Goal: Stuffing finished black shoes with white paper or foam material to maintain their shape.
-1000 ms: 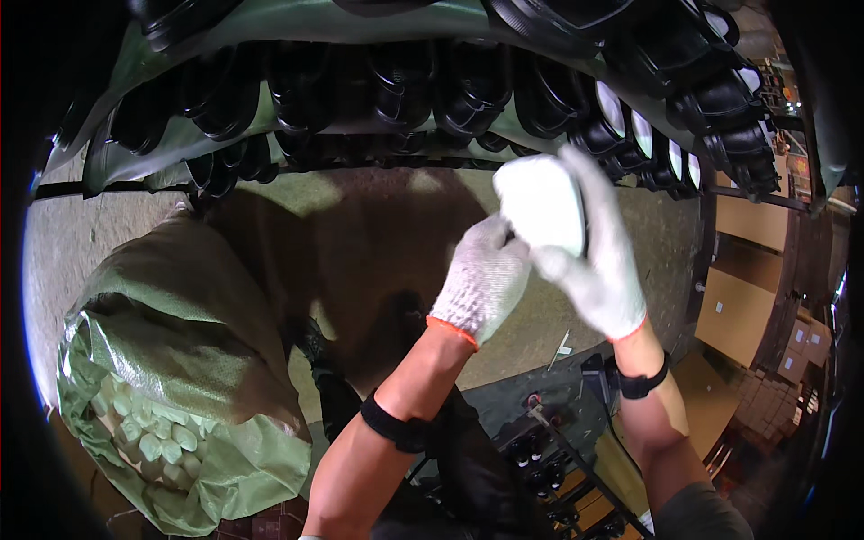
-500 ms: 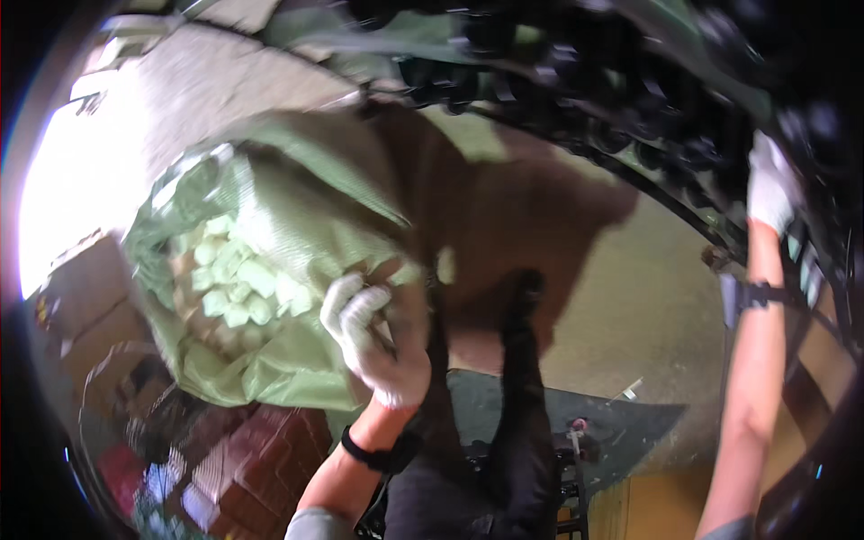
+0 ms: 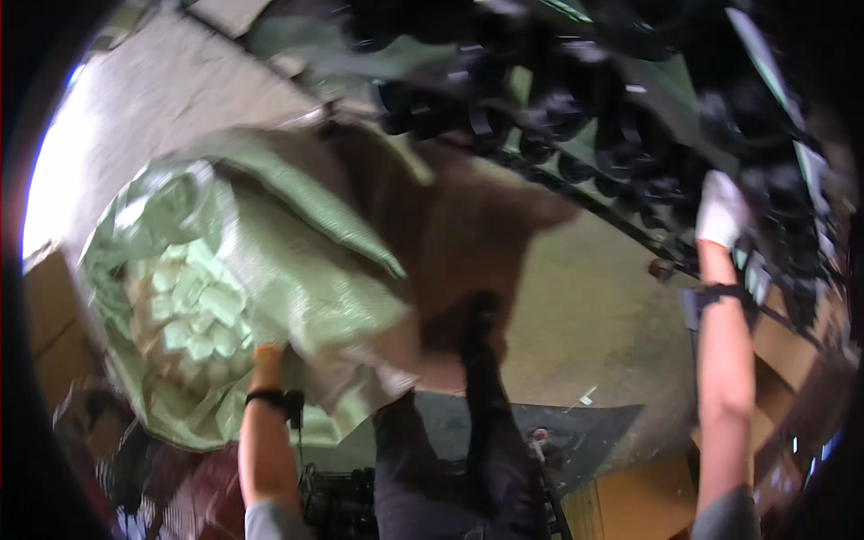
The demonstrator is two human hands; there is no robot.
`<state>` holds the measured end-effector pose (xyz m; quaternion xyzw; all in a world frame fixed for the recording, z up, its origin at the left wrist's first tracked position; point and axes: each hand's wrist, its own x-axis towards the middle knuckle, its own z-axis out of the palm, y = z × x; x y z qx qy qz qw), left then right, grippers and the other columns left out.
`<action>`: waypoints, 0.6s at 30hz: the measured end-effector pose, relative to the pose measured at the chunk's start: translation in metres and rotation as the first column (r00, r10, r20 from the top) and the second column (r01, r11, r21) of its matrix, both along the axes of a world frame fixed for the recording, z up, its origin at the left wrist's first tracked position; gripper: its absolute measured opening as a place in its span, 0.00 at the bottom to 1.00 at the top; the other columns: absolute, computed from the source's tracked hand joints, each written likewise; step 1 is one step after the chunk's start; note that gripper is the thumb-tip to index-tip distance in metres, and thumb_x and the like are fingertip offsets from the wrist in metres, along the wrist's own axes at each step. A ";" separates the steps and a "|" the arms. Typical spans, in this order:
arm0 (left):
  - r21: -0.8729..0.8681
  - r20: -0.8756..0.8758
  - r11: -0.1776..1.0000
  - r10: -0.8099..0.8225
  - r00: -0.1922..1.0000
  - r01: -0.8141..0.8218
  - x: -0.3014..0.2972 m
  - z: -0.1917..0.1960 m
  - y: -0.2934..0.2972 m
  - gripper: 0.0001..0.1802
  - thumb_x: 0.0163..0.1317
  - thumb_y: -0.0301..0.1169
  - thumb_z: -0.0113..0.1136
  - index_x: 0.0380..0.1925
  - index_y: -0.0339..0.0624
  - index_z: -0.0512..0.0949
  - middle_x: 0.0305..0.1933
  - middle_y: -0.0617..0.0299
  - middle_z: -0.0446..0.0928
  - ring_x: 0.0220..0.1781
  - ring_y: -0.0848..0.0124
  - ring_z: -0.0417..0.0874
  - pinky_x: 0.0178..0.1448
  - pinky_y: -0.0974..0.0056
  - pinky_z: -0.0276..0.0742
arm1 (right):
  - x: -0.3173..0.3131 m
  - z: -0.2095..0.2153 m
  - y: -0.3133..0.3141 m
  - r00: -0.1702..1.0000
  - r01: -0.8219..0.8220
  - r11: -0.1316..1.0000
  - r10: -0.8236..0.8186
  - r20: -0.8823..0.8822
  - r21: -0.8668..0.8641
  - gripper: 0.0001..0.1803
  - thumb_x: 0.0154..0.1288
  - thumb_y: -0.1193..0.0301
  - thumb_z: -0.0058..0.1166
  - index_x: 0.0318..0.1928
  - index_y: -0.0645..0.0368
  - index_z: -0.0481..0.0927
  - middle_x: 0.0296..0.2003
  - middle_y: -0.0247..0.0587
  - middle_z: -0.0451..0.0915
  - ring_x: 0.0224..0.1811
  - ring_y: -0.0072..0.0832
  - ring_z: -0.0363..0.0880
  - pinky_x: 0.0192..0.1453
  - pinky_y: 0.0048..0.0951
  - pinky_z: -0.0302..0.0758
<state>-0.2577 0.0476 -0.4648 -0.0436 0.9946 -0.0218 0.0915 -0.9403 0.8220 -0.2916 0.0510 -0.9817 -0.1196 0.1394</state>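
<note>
A large pale green woven sack [image 3: 297,261] gapes at the left, holding many small whitish-green chunky pieces [image 3: 202,301]. My left hand [image 3: 266,351] is down in the mouth of the sack beside these pieces. Only its orange cuff and wrist show clearly, so its fingers are hidden. At the upper right, my right hand [image 3: 722,211] in a white glove reaches up to rows of dark, shiny, rounded pieces [image 3: 630,135] on a rack. Blur covers its fingers, and whether it grips one of the pieces I cannot make out.
A dark bar of the rack [image 3: 621,216] runs diagonally above the floor [image 3: 594,315]. Cardboard boxes stand at the left edge [image 3: 54,306] and lower right [image 3: 648,504]. A dark mat [image 3: 576,441] lies by my legs.
My left hand has moved left and down from the sack's near rim into its opening. My right hand appears lower and further left against the rack. The whole view has shifted.
</note>
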 end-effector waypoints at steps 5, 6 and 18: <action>0.644 0.348 0.290 0.713 0.609 -0.708 0.005 0.004 0.021 0.37 0.78 0.41 0.64 0.81 0.36 0.69 0.77 0.48 0.80 0.76 0.52 0.82 0.78 0.53 0.77 | 0.015 0.032 -0.036 0.927 -0.167 0.940 0.047 -0.373 -0.297 0.16 0.72 0.60 0.69 0.51 0.57 0.92 0.54 0.48 0.94 0.61 0.50 0.89 0.74 0.45 0.77; 0.668 0.374 0.267 0.686 0.624 -0.694 -0.016 0.006 0.038 0.37 0.78 0.41 0.64 0.81 0.36 0.69 0.77 0.48 0.80 0.76 0.52 0.82 0.78 0.53 0.77 | 0.007 0.045 -0.017 0.941 -0.166 0.950 0.073 -0.329 -0.264 0.16 0.72 0.61 0.69 0.53 0.57 0.92 0.55 0.49 0.93 0.61 0.50 0.89 0.74 0.46 0.77; 0.290 0.789 0.200 0.503 0.351 -0.936 0.002 0.082 0.056 0.32 0.77 0.45 0.63 0.74 0.38 0.76 0.71 0.49 0.82 0.69 0.54 0.85 0.71 0.52 0.83 | 0.038 0.049 -0.016 0.885 -0.349 0.893 0.413 -0.213 0.283 0.20 0.85 0.72 0.50 0.69 0.52 0.86 0.59 0.50 0.87 0.63 0.51 0.84 0.73 0.51 0.78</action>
